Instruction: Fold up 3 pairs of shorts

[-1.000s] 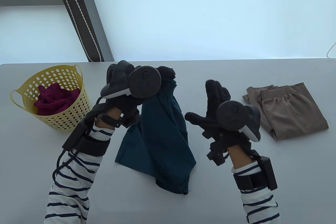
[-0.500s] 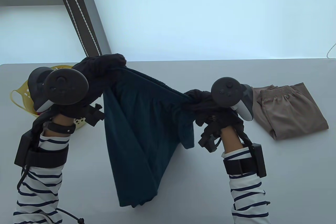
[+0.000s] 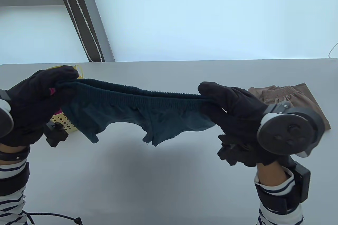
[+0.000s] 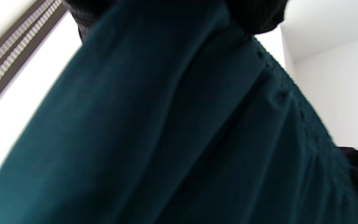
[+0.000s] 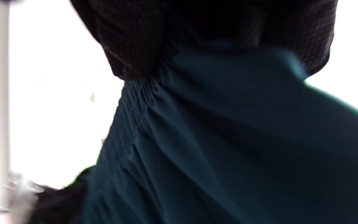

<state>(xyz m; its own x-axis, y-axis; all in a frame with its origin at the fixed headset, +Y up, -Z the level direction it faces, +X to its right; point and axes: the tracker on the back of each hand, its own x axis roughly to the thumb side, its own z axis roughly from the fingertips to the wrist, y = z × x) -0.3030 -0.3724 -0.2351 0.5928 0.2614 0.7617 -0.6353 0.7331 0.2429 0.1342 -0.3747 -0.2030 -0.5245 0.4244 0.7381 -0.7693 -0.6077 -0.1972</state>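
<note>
Left hand (image 3: 31, 101) at nine o'clock and right hand (image 3: 232, 111) at three o'clock are gripping the dark teal fabric shorts' (image 3: 137, 111) elastic waistband, stretching it above the grey table (image 3: 158, 182).

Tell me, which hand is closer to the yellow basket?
Left. The left hand grips the teal shorts right above the yellow basket, overlapping it; the right hand grips the waistband's other end, by the folded tan shorts.
</note>
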